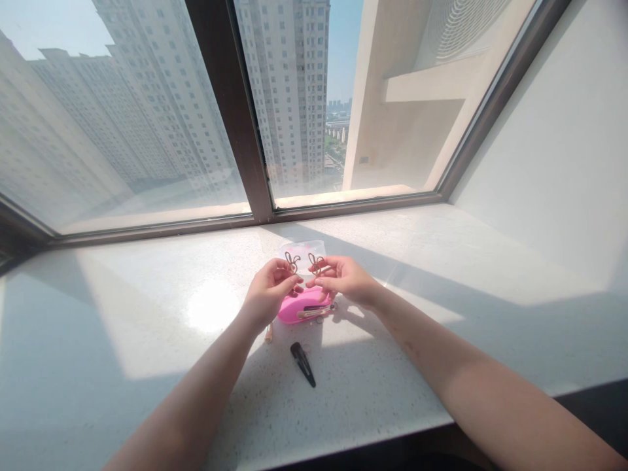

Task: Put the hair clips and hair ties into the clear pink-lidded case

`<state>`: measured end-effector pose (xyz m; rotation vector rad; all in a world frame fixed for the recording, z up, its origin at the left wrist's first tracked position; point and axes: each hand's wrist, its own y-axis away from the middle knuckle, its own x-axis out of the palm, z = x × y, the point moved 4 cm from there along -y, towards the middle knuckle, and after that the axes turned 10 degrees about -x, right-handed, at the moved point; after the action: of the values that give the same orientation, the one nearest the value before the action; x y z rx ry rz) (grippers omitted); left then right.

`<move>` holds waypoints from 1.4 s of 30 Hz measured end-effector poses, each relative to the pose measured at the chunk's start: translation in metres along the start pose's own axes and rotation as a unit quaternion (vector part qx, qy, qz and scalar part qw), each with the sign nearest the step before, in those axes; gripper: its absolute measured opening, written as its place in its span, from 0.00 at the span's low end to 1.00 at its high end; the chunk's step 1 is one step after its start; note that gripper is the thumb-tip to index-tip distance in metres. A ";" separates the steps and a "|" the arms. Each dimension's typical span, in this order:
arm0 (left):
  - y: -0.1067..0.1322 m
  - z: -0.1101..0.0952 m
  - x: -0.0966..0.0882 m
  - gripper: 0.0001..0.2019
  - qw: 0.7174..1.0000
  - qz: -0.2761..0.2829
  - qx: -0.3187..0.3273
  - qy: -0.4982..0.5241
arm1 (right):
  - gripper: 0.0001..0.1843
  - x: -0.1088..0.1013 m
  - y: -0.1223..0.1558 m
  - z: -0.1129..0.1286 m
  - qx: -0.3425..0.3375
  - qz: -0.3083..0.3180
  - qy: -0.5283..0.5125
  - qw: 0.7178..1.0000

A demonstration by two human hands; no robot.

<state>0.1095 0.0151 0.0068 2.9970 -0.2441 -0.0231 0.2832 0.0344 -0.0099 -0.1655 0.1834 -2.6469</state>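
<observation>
My left hand (pixel 267 288) pinches a thin brown hair ornament (pixel 291 261) with ear-like loops sticking up. Closed the same way, my right hand (pixel 350 280) grips a matching brown looped ornament (pixel 315 263). The two pieces are held apart, side by side, above a bright pink oval object (pixel 288 312). On that pink object lies a light gold hair clip (pixel 314 312), partly over its edge. Behind my fingers stands a clear plastic box (pixel 303 246) with something pinkish in it. A black snap hair clip (pixel 303 365) lies nearer to me.
Beside my left wrist a small beige clip (pixel 268 334) is partly hidden. Everything lies on a speckled white windowsill (pixel 392 386), lit by sun with a bright glare at left. A brown window frame (pixel 262 203) bounds the back, a white wall (pixel 549 163) the right.
</observation>
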 end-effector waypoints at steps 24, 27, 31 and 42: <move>0.000 0.001 -0.004 0.09 0.999 -0.017 0.043 -0.026 | 0.16 0.003 0.001 0.006 -0.005 -0.005 0.010 1.000; -0.001 0.002 -0.004 0.09 0.998 -0.016 0.045 -0.028 | 0.16 0.004 0.001 0.007 -0.006 -0.009 0.010 1.000; -0.001 0.002 -0.002 0.09 0.999 -0.016 0.041 -0.029 | 0.17 0.003 0.001 0.006 -0.009 -0.008 0.009 1.000; 0.002 -0.002 0.000 0.09 0.998 -0.011 0.030 -0.047 | 0.18 0.003 0.001 0.005 -0.016 -0.007 0.009 1.000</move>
<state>0.1090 0.0132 0.0089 3.0628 -0.2269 -0.1606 0.2815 0.0318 -0.0047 -0.1552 0.2320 -2.6612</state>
